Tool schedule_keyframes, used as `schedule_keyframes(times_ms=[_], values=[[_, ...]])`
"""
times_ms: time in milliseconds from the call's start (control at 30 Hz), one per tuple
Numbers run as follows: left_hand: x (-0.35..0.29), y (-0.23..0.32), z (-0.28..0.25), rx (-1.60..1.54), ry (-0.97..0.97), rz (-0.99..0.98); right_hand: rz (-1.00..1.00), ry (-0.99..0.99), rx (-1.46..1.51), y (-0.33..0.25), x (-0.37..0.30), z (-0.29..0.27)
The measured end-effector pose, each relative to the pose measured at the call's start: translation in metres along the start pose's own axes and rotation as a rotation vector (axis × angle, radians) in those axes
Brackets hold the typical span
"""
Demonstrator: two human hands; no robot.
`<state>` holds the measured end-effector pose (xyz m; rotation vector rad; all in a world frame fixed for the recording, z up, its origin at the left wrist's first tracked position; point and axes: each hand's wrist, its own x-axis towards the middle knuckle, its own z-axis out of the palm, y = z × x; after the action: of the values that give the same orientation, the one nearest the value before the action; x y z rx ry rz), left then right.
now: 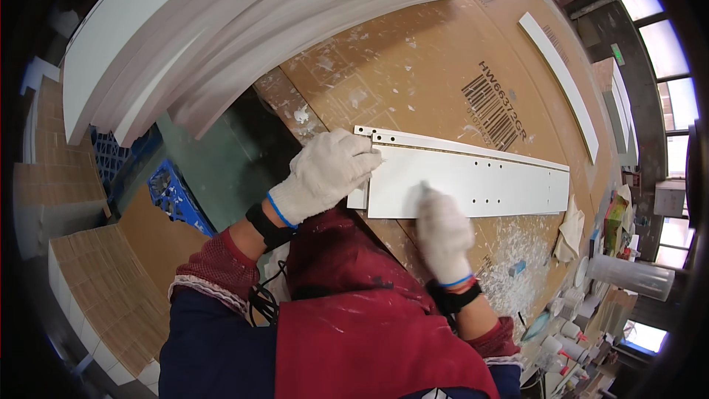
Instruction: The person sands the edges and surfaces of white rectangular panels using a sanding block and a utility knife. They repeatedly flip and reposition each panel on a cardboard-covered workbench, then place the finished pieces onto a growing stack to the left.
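A white panel (436, 177) with small drilled holes lies on the cardboard-covered table in front of me. Behind its far edge shows another white board (365, 131), with dark holes at its left end. My left hand (325, 174), in a white knit glove, is closed over the left end of the panels. Above the panel's near edge, my gloved right hand (444, 236) is blurred by motion. Its fingers look closed around a small greyish thing (425, 188) at the fingertips, too smeared to name.
Large curved white panels (185, 37) are stacked at the far left. A narrow white strip (565, 85) lies on the cardboard (413, 66) at right. A cloth (569, 230), a small blue block (518, 267) and white dust sit nearer. Bottles (569, 332) crowd the right side; a blue crate (176, 196) stands at left.
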<state>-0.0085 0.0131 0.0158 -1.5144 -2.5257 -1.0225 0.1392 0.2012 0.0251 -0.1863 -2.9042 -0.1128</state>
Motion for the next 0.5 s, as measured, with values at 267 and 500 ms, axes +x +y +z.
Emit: schedule_keyframes(times_ms=[267,500], values=[[-0.005,-0.024,-0.011,-0.206,-0.013,-0.093,-0.392,-0.117,0.642,-0.029,0.004,-0.018],[-0.028,-0.023,-0.009,-0.089,-0.028,-0.134,-0.11,-0.137,0.213,-0.017,0.002,-0.014]])
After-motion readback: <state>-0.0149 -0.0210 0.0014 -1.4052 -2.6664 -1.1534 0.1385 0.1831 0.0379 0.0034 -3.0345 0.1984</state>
